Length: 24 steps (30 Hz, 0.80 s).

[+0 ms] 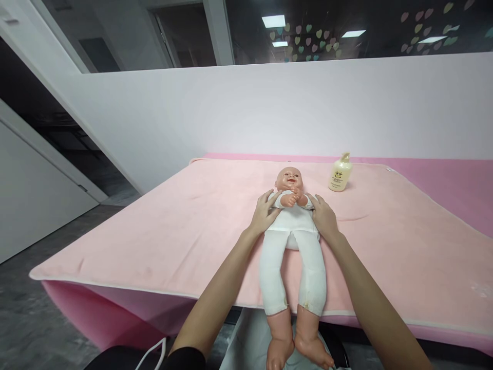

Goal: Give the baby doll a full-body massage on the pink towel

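Observation:
A baby doll (295, 218) in a white cloth suit lies on its back on a pink blanket (173, 231), head toward the wall. Its bare feet hang past the table's near edge, and its small hands meet below the chin. My left hand (265, 211) grips the doll's side and upper arm, fingers over the white sleeve. On the opposite side, my right hand (322, 215) holds the other arm and flank the same way. Both thumbs rest against the torso; the undersides of my hands are hidden.
A pale yellow pump bottle (340, 173) stands on the blanket beyond my right hand. Behind the table rises a white wall (269, 110) with dark glass above. A white cable (152, 354) shows at the lower left, near the pink table cover (111, 313).

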Available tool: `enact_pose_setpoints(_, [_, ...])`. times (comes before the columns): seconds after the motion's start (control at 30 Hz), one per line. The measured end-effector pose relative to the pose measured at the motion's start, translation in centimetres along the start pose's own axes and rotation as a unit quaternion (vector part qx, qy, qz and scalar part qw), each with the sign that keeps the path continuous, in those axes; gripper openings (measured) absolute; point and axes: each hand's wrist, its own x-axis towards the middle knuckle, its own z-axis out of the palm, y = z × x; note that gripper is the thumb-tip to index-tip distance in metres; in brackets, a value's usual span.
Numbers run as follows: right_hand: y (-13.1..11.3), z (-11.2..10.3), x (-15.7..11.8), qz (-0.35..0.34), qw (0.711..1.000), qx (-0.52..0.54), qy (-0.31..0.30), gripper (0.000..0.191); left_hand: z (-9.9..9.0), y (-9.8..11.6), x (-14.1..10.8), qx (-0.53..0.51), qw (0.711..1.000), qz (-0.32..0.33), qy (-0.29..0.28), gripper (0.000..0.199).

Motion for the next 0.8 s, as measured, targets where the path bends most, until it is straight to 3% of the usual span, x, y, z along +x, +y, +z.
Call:
enact_pose_setpoints(0.17, [0.0, 0.0, 0.0, -0.001, 1.0, 0.024, 0.009, 0.054, 0.0, -0.1, 0.0, 0.003, 1.0, -0.008, 0.002, 0.053])
enact_pose_setpoints(0.43, [0.3, -0.3, 0.1, -0.002, 0.988, 0.155, 0.018, 0.052, -0.2, 0.3, 0.0, -0.028, 0.999, -0.04, 0.018, 0.051])
enact_pose_setpoints(0.57, [0.3, -0.1, 0.2, 0.021, 0.968, 0.246, 0.037, 0.053, 0.0, 0.2, 0.3, -0.089, 0.993, -0.057, 0.057, 0.048])
enact_pose_setpoints(0.67, [0.4, 0.1, 0.4, 0.123, 0.918, 0.374, 0.049, 0.043, 0.2, -0.2, 0.6, -0.206, 0.965, -0.105, 0.122, 0.041])
enact_pose_setpoints(0.73, [0.5, 0.3, 0.7, 0.232, 0.846, 0.477, 0.048, 0.034, 0.2, -0.4, 0.8, -0.298, 0.923, -0.164, 0.177, 0.032])
enact_pose_setpoints(0.8, [0.8, 0.3, 0.9, 0.321, 0.751, 0.574, 0.056, 0.031, 0.0, -0.6, 1.0, -0.382, 0.866, -0.234, 0.224, 0.026])
